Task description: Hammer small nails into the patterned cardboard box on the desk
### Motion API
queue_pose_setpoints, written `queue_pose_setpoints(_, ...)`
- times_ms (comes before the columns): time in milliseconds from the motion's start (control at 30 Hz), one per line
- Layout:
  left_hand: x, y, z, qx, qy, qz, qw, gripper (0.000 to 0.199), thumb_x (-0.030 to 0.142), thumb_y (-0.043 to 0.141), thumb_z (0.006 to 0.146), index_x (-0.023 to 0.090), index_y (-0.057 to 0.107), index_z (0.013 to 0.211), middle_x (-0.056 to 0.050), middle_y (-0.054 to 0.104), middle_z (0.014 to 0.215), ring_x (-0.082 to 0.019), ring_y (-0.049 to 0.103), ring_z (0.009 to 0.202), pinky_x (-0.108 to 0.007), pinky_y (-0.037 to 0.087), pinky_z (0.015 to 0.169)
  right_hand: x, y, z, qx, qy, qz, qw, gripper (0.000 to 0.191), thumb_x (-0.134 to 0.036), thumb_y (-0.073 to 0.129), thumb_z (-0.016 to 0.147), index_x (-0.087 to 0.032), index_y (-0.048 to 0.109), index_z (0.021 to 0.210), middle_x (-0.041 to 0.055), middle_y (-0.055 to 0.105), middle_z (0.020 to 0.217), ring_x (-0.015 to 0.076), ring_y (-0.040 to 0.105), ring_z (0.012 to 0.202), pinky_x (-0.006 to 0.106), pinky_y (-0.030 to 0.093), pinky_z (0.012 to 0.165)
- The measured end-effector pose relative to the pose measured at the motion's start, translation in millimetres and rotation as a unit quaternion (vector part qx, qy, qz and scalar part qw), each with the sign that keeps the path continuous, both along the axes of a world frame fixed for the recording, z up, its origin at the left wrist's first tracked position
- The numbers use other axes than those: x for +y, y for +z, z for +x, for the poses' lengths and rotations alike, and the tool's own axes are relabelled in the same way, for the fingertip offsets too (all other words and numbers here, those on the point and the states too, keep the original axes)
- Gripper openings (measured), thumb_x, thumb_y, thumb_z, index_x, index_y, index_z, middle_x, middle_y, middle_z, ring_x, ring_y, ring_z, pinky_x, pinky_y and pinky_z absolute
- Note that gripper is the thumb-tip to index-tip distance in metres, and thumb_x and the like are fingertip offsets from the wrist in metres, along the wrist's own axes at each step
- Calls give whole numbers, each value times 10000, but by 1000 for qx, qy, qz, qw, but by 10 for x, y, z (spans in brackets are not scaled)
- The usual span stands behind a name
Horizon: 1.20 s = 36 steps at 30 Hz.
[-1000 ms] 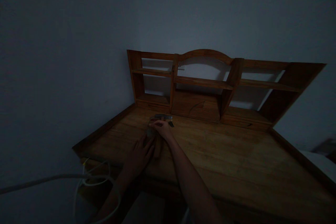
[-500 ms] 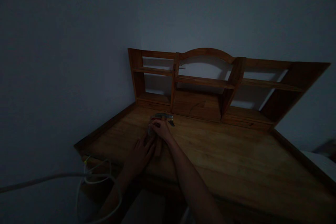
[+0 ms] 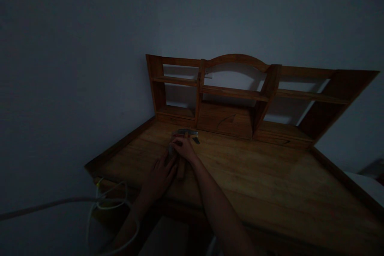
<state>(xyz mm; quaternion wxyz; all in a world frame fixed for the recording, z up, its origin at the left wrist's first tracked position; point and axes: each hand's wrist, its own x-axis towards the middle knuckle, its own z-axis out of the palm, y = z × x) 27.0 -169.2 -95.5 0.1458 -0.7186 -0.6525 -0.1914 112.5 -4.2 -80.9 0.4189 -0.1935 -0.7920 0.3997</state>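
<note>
A hammer point(image 3: 181, 170) with a wooden handle lies on the wooden desk point(image 3: 234, 164), its metal head towards the shelf. Over the handle is my right hand point(image 3: 183, 149), fingers bent and pinched at a small pale, see-through thing point(image 3: 171, 149) whose kind is too dark to make out. My left hand point(image 3: 160, 174) rests on the desk just left of the handle, fingers stretched forward and somewhat apart, their tips close to the pale thing. A small dark flat piece point(image 3: 196, 140) shows beside the hammer head. My right hand hides the middle of the handle.
A wooden shelf unit point(image 3: 234, 94) with open compartments stands along the desk's back edge. Raised wooden rims point(image 3: 120, 144) border the desk's sides. A looped white cable point(image 3: 112, 204) hangs at the front left, near my left forearm. The room is dim.
My right hand has shifted very slightly at the pale thing, and a little more of the hammer's handle shows. Otherwise the hands and hammer keep their places.
</note>
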Motion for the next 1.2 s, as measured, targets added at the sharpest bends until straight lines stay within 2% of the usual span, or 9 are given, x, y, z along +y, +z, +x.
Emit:
queue_pose_setpoints(167,-2,20,2,2,-14,-7,1000,456,363,264,965,253,453,1365,-69,423,1452,-249,330,1360,-482,313,1076,-9,16,20,3,15,-16,1000,158,-302,595,792,-172,667,739,-1,640,706,133,562,676,227,429,639)
queue_pose_setpoints(367,6,-35,-40,25,-44,-26,998,424,319,269,966,251,532,1292,-45,409,1466,-248,252,1397,-501,287,1094,-11,44,22,15,17,-40,999,262,-403,608,781,-161,667,700,2,625,660,130,553,641,226,429,611)
queue_pose_setpoints(533,-8,-16,-12,10,-12,-9,1000,454,334,270,970,232,427,1384,-65,373,1486,-231,246,1402,-484,295,1095,-16,71,32,18,13,-47,999,320,-465,606,777,-160,673,707,14,640,686,138,560,656,234,431,619)
queue_pose_setpoints(667,-3,-19,-14,10,-10,-21,1000,445,324,281,967,228,444,1371,-65,381,1481,-238,260,1397,-488,294,1096,-23,49,24,6,23,-41,999,278,-435,640,757,-166,678,699,9,646,694,142,568,677,233,433,631)
queue_pose_setpoints(933,58,-180,-109,41,-33,-31,998,414,288,296,961,259,544,1291,-22,370,1491,-267,178,1423,-534,271,1101,12,-22,7,-1,9,-34,999,231,-389,633,774,-168,688,731,-2,640,683,136,555,670,228,416,619)
queue_pose_setpoints(1200,36,-129,-74,30,-29,-28,999,400,268,311,954,237,553,1270,-38,399,1472,-258,181,1424,-522,266,1104,32,-55,-13,4,20,-31,999,250,-415,649,759,-171,689,719,3,653,709,138,560,690,230,426,644)
